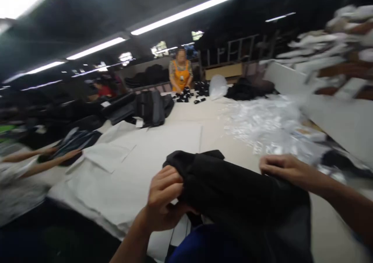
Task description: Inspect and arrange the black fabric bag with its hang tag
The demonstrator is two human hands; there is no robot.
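A black cloth item (233, 189), perhaps a garment, is held up in front of me above the pale table (186, 138). My left hand (166, 197) is closed around its left end, with the fingers wrapped over the fabric. At its upper right edge, my right hand (279, 169) is curled closed on the cloth. The dark fabric hangs down between and below both hands, and its lower part reaches the bottom of the view.
Clear plastic bags (268, 123) lie heaped at the right. Folded dark garments (150, 107) lie at the back left. A person in an orange apron (180, 76) stands across the table near small black items. Another person's hands (70, 154) touch dark cloth at left.
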